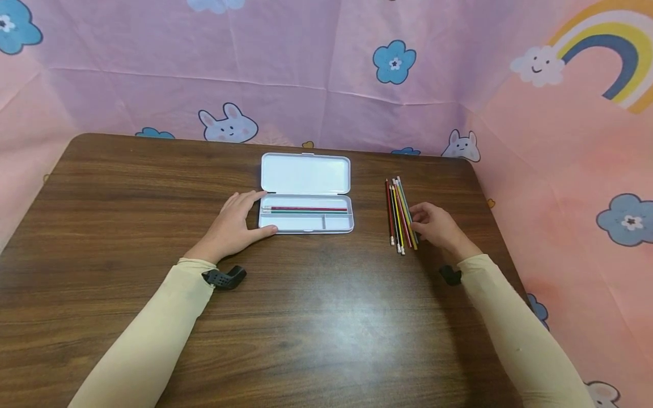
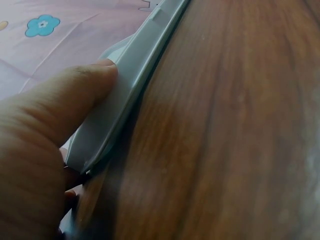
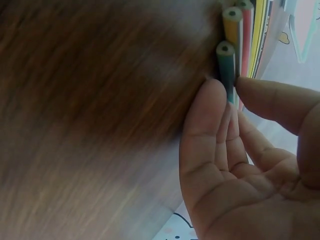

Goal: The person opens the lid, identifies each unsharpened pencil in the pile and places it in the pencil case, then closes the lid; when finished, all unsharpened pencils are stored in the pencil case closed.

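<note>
A white pencil case [image 1: 306,174] lies with its lid raised near the back of the table. A red pencil [image 1: 308,208] and a green pencil [image 1: 308,212] lie side by side in its long rear compartment. My left hand [image 1: 229,226] holds the case at its left end, thumb on the front wall, as the left wrist view shows. To the right, my right hand [image 1: 437,226] is at a loose bunch of pencils [image 1: 398,221]. In the right wrist view its thumb and forefinger pinch a green pencil [image 3: 226,65] at the bunch's near edge.
A brown wooden table [image 1: 306,317] carries everything. Pink patterned cloth [image 1: 316,73] hangs behind it and along the right side. Two small compartments [image 1: 336,222] make up the front of the case.
</note>
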The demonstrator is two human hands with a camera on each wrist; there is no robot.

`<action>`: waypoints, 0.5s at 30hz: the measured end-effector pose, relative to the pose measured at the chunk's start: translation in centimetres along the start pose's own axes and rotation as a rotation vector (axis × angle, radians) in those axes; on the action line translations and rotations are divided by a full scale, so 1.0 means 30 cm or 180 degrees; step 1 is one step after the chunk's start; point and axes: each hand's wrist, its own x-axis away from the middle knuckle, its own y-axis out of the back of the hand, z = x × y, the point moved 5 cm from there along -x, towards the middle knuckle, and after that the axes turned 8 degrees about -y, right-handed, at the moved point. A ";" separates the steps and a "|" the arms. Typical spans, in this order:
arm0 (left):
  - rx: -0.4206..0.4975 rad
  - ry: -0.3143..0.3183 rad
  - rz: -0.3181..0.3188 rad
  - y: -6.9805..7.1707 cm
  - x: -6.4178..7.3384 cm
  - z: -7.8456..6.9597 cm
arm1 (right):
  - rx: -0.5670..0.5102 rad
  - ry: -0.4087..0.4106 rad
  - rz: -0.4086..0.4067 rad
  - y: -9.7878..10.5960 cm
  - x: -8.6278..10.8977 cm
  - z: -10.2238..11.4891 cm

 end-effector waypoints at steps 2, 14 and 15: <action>-0.0005 -0.0011 -0.0016 0.000 -0.001 0.000 | 0.0001 -0.0009 -0.0002 0.000 0.000 0.000; 0.0002 0.0015 0.0014 0.003 -0.001 0.000 | -0.0031 -0.0034 0.0008 0.009 0.007 0.001; 0.0000 0.0016 0.0017 0.002 0.000 0.000 | -0.0033 -0.0050 0.0010 0.011 0.007 0.000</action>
